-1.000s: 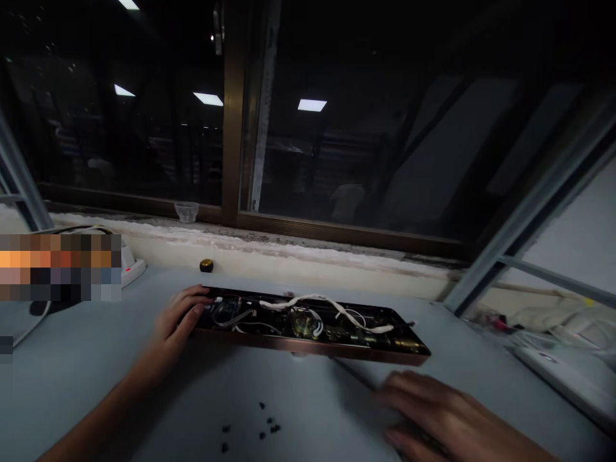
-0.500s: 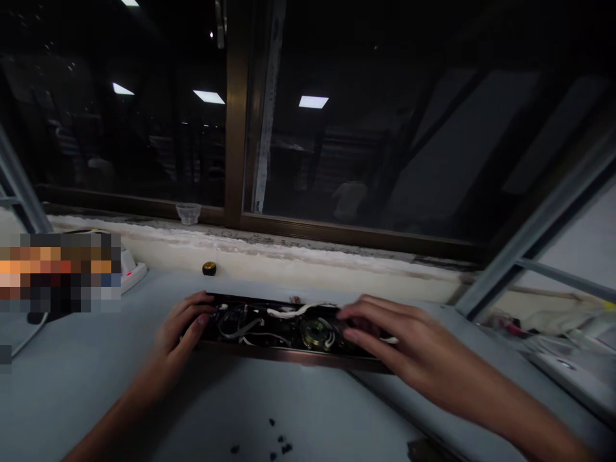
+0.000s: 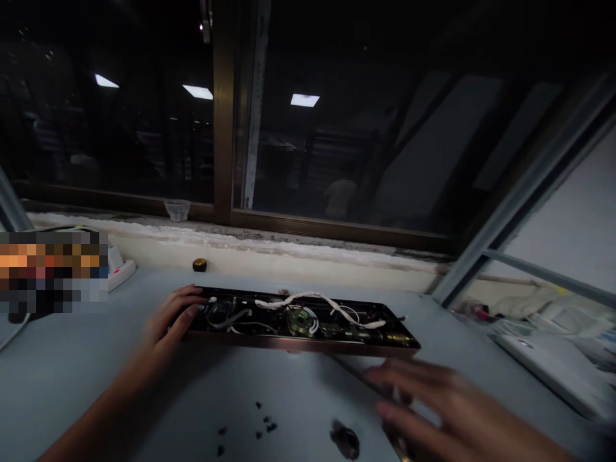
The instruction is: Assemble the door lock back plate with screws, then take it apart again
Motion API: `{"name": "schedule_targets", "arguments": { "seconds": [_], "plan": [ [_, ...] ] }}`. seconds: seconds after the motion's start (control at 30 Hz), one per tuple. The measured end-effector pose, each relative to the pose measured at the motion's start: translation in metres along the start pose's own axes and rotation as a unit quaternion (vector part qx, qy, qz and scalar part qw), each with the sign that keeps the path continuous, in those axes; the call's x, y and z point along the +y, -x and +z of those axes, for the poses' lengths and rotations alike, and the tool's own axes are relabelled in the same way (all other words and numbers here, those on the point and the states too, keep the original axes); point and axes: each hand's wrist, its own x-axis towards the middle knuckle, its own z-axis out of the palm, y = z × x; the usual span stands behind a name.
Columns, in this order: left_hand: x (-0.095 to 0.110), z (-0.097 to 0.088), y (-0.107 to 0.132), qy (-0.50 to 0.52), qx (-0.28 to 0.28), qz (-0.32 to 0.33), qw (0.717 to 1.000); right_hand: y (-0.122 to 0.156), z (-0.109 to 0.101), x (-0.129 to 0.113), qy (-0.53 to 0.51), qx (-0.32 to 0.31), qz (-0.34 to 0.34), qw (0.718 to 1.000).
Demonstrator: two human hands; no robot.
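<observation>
A long copper-coloured panel (image 3: 308, 342) lies open side up on the grey table (image 3: 72, 378), with white wires and small metal parts inside. My left hand (image 3: 168, 316) rests on its left end, fingers curled over the edge. My right hand (image 3: 433, 410) hovers low over the table in front of the panel's right end, fingers spread and blurred by motion. A small dark part (image 3: 345, 441) lies on the table just left of that hand. Several tiny dark screws (image 3: 262, 425) are scattered nearer the front.
A dark window with a brown frame (image 3: 224, 128) runs behind a white sill (image 3: 289, 253). A small clear cup (image 3: 176, 209) and a black-and-yellow knob (image 3: 199, 264) sit near the sill. A white power strip (image 3: 118, 269) is at left. Metal struts (image 3: 520, 192) and white parts (image 3: 553, 366) stand at right.
My right hand has drawn back from the middle of the panel to the table in front of it. A dark part now lies beside that hand. My left hand has stayed put.
</observation>
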Motion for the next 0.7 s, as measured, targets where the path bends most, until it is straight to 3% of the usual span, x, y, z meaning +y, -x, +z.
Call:
{"name": "schedule_targets", "arguments": {
  "seconds": [0.1, 0.17, 0.23, 0.33, 0.4, 0.47, 0.53, 0.7],
  "plan": [
    [0.004, -0.001, -0.002, 0.024, -0.001, -0.046, 0.999, 0.005, -0.026, 0.033, -0.05, -0.002, 0.119, 0.992],
    [0.008, -0.001, -0.004, 0.044, 0.001, -0.085, 0.995, 0.007, -0.027, 0.055, -0.055, 0.008, 0.184, 0.981],
    [0.014, -0.002, -0.008, 0.074, 0.008, -0.145, 0.987, 0.005, -0.017, 0.07, -0.087, 0.061, 0.258, 0.96],
    [0.026, -0.005, -0.015, 0.151, 0.006, -0.288, 0.946, -0.005, 0.005, 0.079, -0.265, 0.058, 0.368, 0.889],
    [0.034, -0.005, -0.02, 0.196, -0.024, -0.385, 0.902, -0.014, 0.014, 0.077, -0.404, 0.038, 0.385, 0.829],
    [0.04, -0.004, -0.023, 0.225, -0.062, -0.431, 0.871, -0.022, 0.018, 0.075, -0.461, 0.058, 0.368, 0.805],
    [0.04, 0.0, -0.025, 0.246, -0.075, -0.424, 0.868, -0.026, 0.018, 0.073, -0.463, 0.089, 0.347, 0.811],
    [0.022, 0.017, -0.029, 0.238, -0.016, -0.305, 0.922, -0.035, 0.024, 0.087, -0.414, 0.139, 0.279, 0.855]
  ]
}}
